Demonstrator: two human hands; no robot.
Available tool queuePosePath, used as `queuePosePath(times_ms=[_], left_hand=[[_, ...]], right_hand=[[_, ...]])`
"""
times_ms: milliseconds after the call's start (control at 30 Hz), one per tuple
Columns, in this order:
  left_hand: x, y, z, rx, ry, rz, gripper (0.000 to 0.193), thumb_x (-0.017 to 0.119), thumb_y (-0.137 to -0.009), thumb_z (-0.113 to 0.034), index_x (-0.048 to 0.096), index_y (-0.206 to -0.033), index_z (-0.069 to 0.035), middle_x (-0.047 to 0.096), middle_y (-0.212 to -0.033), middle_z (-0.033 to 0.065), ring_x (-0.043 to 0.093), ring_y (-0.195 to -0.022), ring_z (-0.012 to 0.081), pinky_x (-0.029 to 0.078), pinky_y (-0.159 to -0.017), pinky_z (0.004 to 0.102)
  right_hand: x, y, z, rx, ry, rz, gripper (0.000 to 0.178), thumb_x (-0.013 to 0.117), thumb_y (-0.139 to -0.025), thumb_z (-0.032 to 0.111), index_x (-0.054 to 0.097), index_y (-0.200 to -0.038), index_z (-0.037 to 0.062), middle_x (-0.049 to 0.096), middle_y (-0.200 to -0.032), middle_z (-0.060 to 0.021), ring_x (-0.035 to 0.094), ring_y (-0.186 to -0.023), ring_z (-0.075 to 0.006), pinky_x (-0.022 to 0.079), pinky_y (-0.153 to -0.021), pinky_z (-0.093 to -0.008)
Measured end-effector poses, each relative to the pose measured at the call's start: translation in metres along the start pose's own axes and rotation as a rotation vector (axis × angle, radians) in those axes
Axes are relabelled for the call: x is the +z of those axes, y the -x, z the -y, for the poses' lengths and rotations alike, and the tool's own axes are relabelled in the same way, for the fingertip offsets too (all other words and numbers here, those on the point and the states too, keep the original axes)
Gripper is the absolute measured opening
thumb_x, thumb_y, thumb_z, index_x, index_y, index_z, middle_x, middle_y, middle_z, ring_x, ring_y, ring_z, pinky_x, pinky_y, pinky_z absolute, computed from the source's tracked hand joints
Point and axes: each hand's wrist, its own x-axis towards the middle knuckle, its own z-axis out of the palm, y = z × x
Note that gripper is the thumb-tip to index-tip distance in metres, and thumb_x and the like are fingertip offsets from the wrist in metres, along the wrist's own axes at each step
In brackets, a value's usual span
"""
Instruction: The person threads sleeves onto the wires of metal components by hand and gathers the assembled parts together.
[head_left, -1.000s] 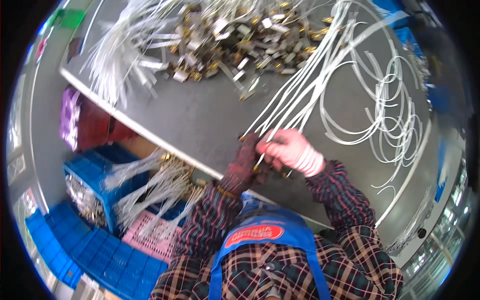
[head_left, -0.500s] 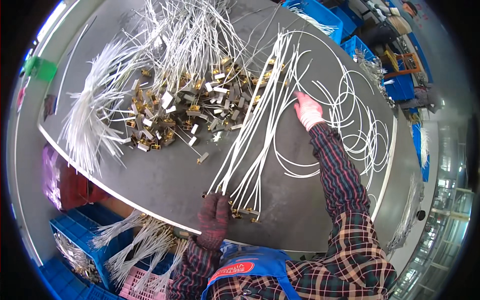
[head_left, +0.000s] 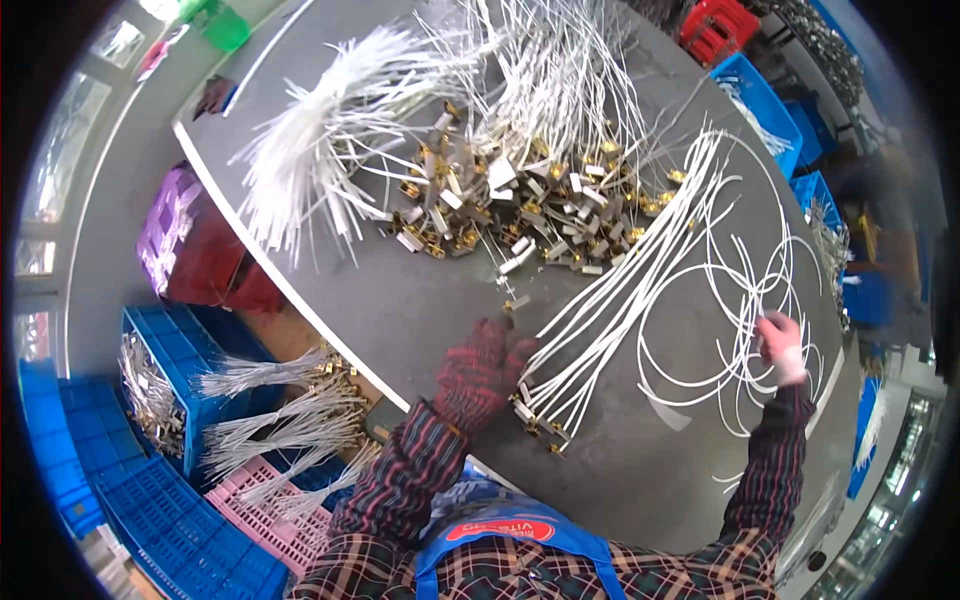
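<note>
Left hand (head_left: 482, 372) by straight wires (head_left: 622, 287); right hand (head_left: 782, 347) at loops (head_left: 746, 312). Can't tell if either's fingers hold any. Loops likely light, springy; best pinched near ends.

Grey tabletop (head_left: 350, 290), white edge strip (head_left: 265, 264) along the near left side. Bearing directly on it: white strand bundle (head_left: 315, 150), left; heap of metal blocks (head_left: 545, 205) with brass-coloured parts, centre; straight white cables (head_left: 643, 258) alongside; loosely looped cables (head_left: 750, 300), right.
</note>
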Motion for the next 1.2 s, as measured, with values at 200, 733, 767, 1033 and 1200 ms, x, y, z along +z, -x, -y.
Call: queuePosePath(times_ms=[200,733,767,1033,1200], left_hand=[[0.030,-0.060,0.022,-0.169,-0.167,-0.209,0.055,0.059,-0.080,-0.048,0.053,-0.115,-0.006,0.050,-0.114,0.0221,0.055,-0.099,0.0376,0.045,-0.082,0.0459],[-0.026,0.046,0.022,-0.424,1.382,0.159,0.034,0.058,-0.081,-0.018,0.053,-0.110,0.001,0.060,-0.086,0.0098,0.061,-0.075,0.0195,0.053,-0.065,0.0347],[-0.028,0.059,0.027,-0.422,1.327,0.159,0.033,0.057,-0.082,-0.018,0.053,-0.110,0.000,0.060,-0.085,0.0096,0.061,-0.075,0.0187,0.053,-0.065,0.0337],[-0.015,0.152,0.070,-0.403,1.082,0.156,0.026,0.054,-0.087,-0.020,0.054,-0.103,0.000,0.057,-0.077,0.0061,0.054,-0.067,0.0130,0.046,-0.061,0.0264],[-0.010,0.190,0.114,-0.406,1.075,0.087,0.023,0.057,-0.088,-0.023,0.059,-0.089,-0.001,0.055,-0.065,0.0048,0.051,-0.058,0.0124,0.041,-0.054,0.0270]], right_hand=[[0.037,0.074,-0.003,0.042,-0.744,-0.100,0.024,0.057,-0.085,0.035,0.056,-0.088,0.0115,0.053,-0.076,0.0018,0.042,-0.051,-0.0057,0.031,-0.040,-0.0182],[0.274,0.146,0.131,-0.001,-0.790,0.726,0.026,0.057,-0.089,0.018,0.059,-0.107,-0.0017,0.062,-0.074,-0.0036,0.055,-0.054,-0.0071,0.042,-0.046,-0.0177],[0.280,0.145,0.129,-0.035,-0.753,0.721,0.027,0.058,-0.089,0.019,0.059,-0.107,-0.0017,0.063,-0.076,-0.0042,0.055,-0.055,-0.0071,0.042,-0.047,-0.0177],[0.335,0.189,0.127,0.103,-0.903,0.886,0.036,0.058,-0.089,0.025,0.054,-0.115,-0.0008,0.061,-0.106,-0.0075,0.059,-0.094,-0.0167,0.052,-0.062,-0.0282],[0.379,0.210,0.107,0.176,-1.188,1.063,0.034,0.059,-0.088,0.023,0.055,-0.110,-0.0017,0.059,-0.109,-0.0128,0.060,-0.093,-0.0221,0.054,-0.063,-0.0319]])
